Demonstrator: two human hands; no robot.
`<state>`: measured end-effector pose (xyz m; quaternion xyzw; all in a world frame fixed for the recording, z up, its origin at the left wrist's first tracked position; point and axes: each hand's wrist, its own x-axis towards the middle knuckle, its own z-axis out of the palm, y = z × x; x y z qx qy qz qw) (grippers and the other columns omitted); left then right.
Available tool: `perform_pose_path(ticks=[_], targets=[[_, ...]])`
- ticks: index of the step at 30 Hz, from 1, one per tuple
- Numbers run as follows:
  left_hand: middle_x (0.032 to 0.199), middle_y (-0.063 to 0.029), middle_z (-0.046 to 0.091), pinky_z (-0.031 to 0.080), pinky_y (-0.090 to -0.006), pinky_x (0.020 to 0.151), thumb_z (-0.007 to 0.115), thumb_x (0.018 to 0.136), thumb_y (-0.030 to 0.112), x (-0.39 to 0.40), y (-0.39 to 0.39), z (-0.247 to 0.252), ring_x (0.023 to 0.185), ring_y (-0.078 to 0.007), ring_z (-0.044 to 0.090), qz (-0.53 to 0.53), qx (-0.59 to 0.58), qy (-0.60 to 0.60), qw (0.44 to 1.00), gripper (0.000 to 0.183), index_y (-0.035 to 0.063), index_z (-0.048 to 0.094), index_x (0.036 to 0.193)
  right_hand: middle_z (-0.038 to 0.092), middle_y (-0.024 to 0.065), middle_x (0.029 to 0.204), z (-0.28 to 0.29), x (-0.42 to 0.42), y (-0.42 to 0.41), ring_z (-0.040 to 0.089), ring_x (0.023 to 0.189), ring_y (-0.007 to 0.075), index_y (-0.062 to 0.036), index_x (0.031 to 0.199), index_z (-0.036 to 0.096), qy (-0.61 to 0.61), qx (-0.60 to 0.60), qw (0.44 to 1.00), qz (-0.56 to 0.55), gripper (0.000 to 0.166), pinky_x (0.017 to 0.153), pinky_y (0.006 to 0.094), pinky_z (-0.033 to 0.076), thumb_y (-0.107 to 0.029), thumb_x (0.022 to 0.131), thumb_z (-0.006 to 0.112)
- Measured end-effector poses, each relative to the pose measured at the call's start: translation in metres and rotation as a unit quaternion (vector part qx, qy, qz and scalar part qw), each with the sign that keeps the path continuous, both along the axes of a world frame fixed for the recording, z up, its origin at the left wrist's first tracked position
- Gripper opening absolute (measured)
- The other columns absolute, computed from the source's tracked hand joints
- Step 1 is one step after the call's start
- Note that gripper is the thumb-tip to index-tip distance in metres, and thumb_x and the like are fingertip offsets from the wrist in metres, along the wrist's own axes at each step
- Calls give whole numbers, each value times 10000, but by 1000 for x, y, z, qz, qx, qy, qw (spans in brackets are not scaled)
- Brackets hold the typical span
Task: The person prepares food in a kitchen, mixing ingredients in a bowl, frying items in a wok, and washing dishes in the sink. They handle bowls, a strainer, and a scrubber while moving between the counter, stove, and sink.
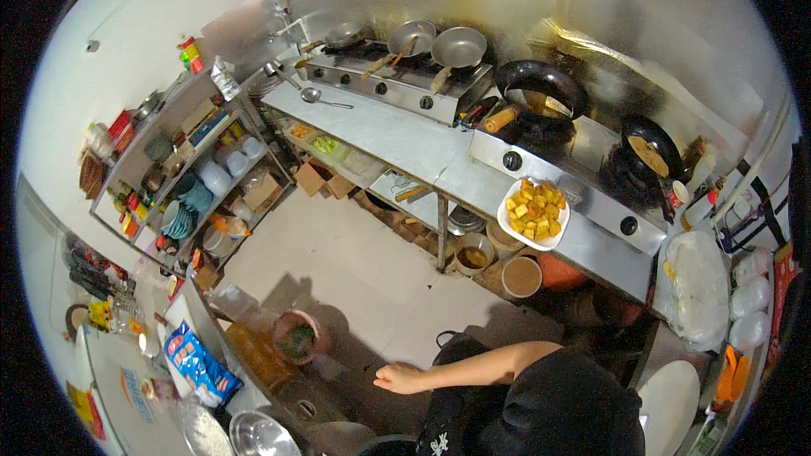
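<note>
My right hand (400, 379) is held out in front of the black apron (453, 361), over the tiled floor, with its fingers curled together. Nothing shows in it. My left hand is out of view. Beyond the hand on the floor stands a pink bucket (296, 337) with something green inside. Across the aisle, a white bowl of fried yellow cubes (535, 212), perhaps potato, sits at the front of the steel counter (386, 133).
Two black woks (542, 92) and several frying pans (459, 47) rest on gas stoves. A ladle (317, 97) lies on the counter. Shelves of dishes (193, 193) line the left wall. At lower left are a blue bag (199, 364) and a steel bowl (263, 434).
</note>
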<state>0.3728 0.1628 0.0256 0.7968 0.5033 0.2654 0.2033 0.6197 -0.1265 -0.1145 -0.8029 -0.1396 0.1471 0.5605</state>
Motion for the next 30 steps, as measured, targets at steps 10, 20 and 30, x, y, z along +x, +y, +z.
perform_pose_path(ticks=[10, 20, 30], targets=[[818, -185, 675, 508, -372, 624, 552, 940, 302, 210, -90, 37, 687, -270, 630, -72, 119, -191, 972, 370, -44, 681, 912, 581, 96, 782, 73, 71, -275, 577, 673, 226, -38, 871, 584, -190, -140, 868, -437, 115, 585, 345, 455, -151, 888, 603], [1024, -143, 655, 520, -351, 759, 484, 985, 118, 460, -257, 18, 915, -218, 624, -573, -3, -131, 809, 234, -22, 622, 1111, 472, 162, 1142, 96, 23, -414, 477, 1063, 358, -97, 1052, 643, -153, -391, 693, -586, 437, 879, 440, 419, -63, 631, 753], [840, -128, 687, 516, -312, 651, 645, 839, 82, 562, -427, -22, 733, -209, 673, -848, -150, 42, 507, 211, 25, 666, 1041, 436, 156, 1166, 73, 85, -401, 414, 1115, 356, -89, 978, 654, -52, -523, 629, -572, 436, 931, 514, 337, -255, 602, 799]])
